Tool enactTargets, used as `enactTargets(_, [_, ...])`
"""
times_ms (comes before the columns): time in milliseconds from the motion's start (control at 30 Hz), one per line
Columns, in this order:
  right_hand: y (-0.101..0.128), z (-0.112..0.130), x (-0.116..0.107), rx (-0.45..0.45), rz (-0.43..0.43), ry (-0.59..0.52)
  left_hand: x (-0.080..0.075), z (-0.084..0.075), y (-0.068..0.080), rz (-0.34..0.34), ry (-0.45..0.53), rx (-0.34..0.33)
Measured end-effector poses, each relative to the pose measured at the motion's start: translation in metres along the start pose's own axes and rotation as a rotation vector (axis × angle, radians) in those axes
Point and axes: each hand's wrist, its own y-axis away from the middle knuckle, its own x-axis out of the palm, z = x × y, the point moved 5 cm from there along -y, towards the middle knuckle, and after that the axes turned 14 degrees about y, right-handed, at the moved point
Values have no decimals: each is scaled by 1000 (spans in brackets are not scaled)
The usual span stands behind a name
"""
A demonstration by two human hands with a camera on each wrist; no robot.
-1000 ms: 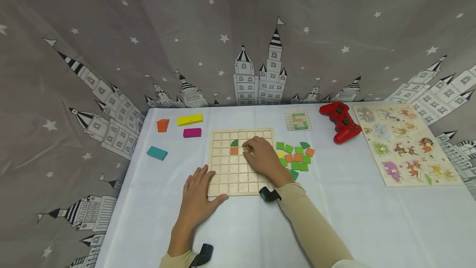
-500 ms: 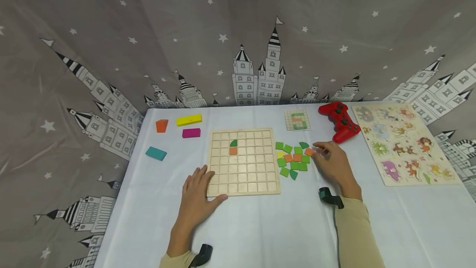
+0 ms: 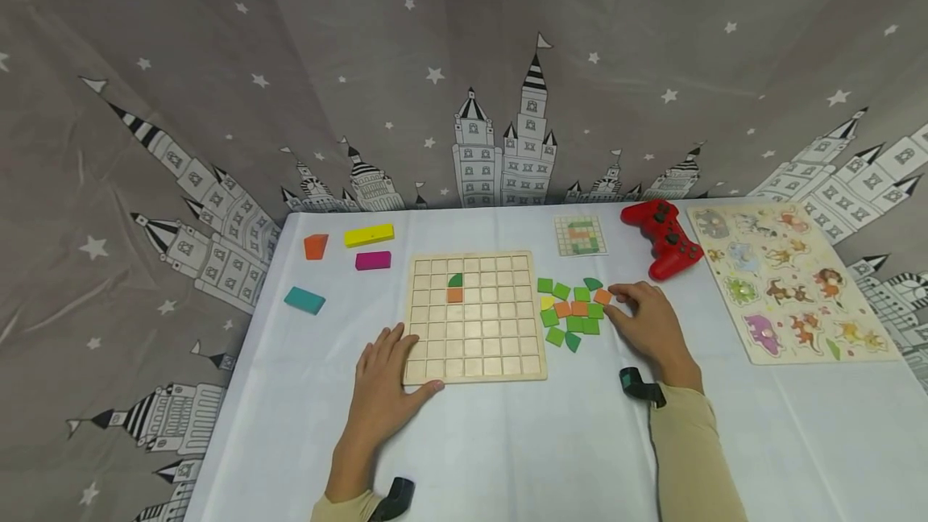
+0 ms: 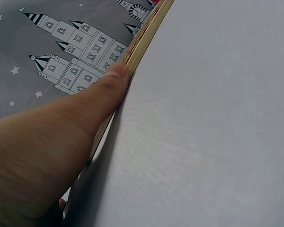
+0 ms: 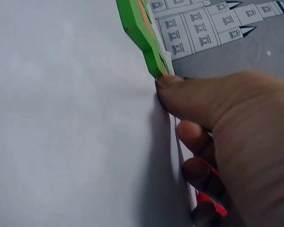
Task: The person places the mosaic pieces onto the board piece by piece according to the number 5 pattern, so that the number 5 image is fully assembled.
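A wooden grid board (image 3: 474, 345) lies mid-table with a green quarter-round tile (image 3: 455, 279) and an orange tile (image 3: 455, 294) set in it. My left hand (image 3: 384, 389) rests flat on the board's near-left corner; the left wrist view shows its thumb (image 4: 85, 113) lying along the board's edge (image 4: 146, 38). Right of the board is a pile of green, orange and yellow tiles (image 3: 573, 312). My right hand (image 3: 612, 302) is at the pile's right end with curled fingers pinching an orange tile (image 3: 602, 296). Its thumb (image 5: 199, 94) also touches a green tile (image 5: 139, 33).
A small pattern card (image 3: 581, 234) and a red game controller (image 3: 663, 238) lie behind the pile. An animal peg puzzle (image 3: 786, 280) fills the right side. Orange (image 3: 316, 246), yellow (image 3: 369, 234), magenta (image 3: 373, 260) and teal (image 3: 304, 300) blocks sit far left. A starred curtain hangs behind.
My right hand left the board's upper middle and swung right to the tile pile, then closed its fingertips on the pile's right end. The left hand and board stayed put.
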Motion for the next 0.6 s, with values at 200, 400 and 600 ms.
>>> enactTargets(200, [-1,3,0,-1,-29,33,0,0,0,6,4,-7])
enactTargets(400, [-1,13,-1,11,-62,-26,1,0,0,6,-1,-6])
enactTargets(600, [-4,56,-4,-95,-83,-76,0,-1,0,1,-2,-6])
